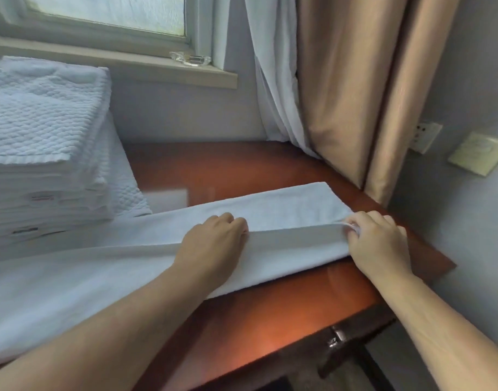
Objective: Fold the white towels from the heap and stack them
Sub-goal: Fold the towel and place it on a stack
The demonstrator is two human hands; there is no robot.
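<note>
A long white towel lies across the reddish wooden table, folded lengthwise into a strip that runs from the lower left to the right edge. My left hand rests on the towel's middle, fingers curled over the folded upper layer's edge. My right hand pinches the towel's right end, near the table's right edge. A tall stack of folded white towels stands at the left of the table.
Beige and white curtains hang at the back right, touching the table's far corner. A window sill with a clear glass dish runs behind. Wall sockets sit on the right wall.
</note>
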